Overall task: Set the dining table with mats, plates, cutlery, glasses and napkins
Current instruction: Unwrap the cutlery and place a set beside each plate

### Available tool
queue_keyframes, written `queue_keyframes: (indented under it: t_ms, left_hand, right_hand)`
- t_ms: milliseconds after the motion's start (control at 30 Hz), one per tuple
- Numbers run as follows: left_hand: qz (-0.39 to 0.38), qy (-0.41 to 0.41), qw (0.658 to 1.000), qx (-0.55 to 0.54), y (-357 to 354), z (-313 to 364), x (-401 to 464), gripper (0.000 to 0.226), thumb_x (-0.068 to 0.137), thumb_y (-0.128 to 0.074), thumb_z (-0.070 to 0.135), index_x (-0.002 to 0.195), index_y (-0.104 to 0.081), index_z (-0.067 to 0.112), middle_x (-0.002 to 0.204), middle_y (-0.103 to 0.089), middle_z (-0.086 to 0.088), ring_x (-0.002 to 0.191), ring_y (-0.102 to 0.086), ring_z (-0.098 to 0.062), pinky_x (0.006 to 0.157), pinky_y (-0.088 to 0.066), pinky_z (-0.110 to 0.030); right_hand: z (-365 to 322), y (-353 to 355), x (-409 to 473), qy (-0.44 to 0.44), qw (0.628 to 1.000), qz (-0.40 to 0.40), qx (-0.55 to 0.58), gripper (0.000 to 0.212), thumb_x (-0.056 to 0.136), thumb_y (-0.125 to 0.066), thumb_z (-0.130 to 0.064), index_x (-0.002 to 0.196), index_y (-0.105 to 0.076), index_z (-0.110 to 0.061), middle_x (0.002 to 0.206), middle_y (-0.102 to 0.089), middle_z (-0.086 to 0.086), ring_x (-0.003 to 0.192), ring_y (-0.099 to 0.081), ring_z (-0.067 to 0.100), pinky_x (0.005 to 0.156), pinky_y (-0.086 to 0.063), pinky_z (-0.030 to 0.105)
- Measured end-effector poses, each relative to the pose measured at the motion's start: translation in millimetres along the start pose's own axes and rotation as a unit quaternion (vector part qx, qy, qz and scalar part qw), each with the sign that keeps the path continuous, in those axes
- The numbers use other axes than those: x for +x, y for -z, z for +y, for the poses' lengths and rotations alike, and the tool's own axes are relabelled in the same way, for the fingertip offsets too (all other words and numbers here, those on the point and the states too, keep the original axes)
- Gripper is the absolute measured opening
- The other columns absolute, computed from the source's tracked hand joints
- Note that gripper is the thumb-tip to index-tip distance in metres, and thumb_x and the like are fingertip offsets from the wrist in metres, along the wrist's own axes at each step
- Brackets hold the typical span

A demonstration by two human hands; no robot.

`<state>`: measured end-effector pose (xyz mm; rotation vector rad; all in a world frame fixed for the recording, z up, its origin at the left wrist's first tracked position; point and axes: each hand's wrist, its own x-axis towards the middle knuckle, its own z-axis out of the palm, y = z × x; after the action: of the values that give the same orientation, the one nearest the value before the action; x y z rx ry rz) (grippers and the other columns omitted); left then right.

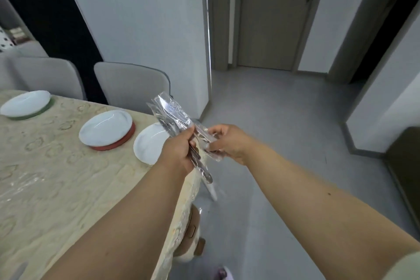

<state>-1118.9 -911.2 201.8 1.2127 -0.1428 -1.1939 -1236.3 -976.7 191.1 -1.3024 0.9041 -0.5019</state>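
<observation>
My left hand (178,151) grips a bundle of cutlery in clear plastic sleeves (169,109) over the table's right edge. My right hand (229,143) pinches one wrapped piece (210,146) at the bundle's right side. Three white plates stand on the table (45,177): one on a green mat (25,103), one on a red mat (105,128), and one (148,143) partly hidden behind my left hand, its mat not visible.
Two grey chairs (130,85) stand behind the table against the wall. Grey floor (284,120) stretches right toward a closed door (272,16). A dark cabinet (404,154) stands at the right edge. A beige patterned cloth covers the table.
</observation>
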Motion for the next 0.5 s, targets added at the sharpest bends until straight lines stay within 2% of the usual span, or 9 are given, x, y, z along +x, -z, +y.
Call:
queue_keyframes:
  t_ms: [100,167,233,400,500]
  left_hand:
    - [0.031,-0.027,0.999,-0.033,-25.7,16.3,42.4,0.023,0.092,-0.065,0.017,0.071,-0.057,0.012,0.059,-0.044,0.001,0.028,-0.037,-0.004,0.034,-0.032,-0.010]
    - [0.042,-0.049,0.997,-0.049,-42.8,33.2,76.1,0.022,0.091,-0.066,0.016,0.072,-0.056,0.012,0.054,-0.045,0.002,0.030,-0.038,-0.004,0.035,-0.034,-0.012]
    - [0.049,-0.076,0.994,-0.054,-62.5,53.5,108.9,0.024,0.091,-0.066,0.015,0.070,-0.054,0.013,0.047,-0.043,0.004,0.032,-0.036,-0.005,0.035,-0.033,-0.013]
    - [0.101,-0.138,0.984,-0.046,-90.4,96.3,174.8,0.030,0.087,-0.071,0.021,0.068,-0.048,0.015,0.043,-0.040,0.004,0.034,-0.036,-0.009,0.038,-0.034,-0.015]
    - [0.147,-0.165,0.973,-0.066,-84.3,122.9,207.5,0.024,0.088,-0.070,0.023,0.078,-0.051,0.012,0.045,-0.042,0.004,0.033,-0.038,-0.008,0.038,-0.036,-0.015]
  right_hand:
    - [-15.9,23.8,44.6,-0.007,0.999,-0.028,0.015,0.032,0.077,-0.066,0.014,0.091,-0.059,-0.014,0.090,-0.064,0.006,0.072,-0.062,0.021,0.071,-0.052,0.031]
    - [-28.4,40.6,77.7,-0.011,0.997,-0.036,0.060,0.030,0.080,-0.064,0.015,0.097,-0.059,-0.009,0.088,-0.064,0.007,0.063,-0.063,0.016,0.056,-0.053,0.023]
    - [-43.5,56.3,112.5,-0.006,0.995,-0.044,0.085,0.027,0.083,-0.060,0.014,0.103,-0.058,-0.004,0.085,-0.063,0.010,0.056,-0.063,0.013,0.051,-0.053,0.020]
    - [-77.9,73.2,195.7,-0.010,0.992,-0.084,0.088,0.026,0.083,-0.057,0.016,0.099,-0.061,-0.004,0.087,-0.063,0.012,0.066,-0.062,0.022,0.059,-0.057,0.025]
    - [-99.3,64.5,241.7,-0.023,0.986,-0.140,0.082,0.029,0.084,-0.053,0.018,0.100,-0.061,-0.005,0.089,-0.063,0.011,0.067,-0.063,0.021,0.062,-0.058,0.025]
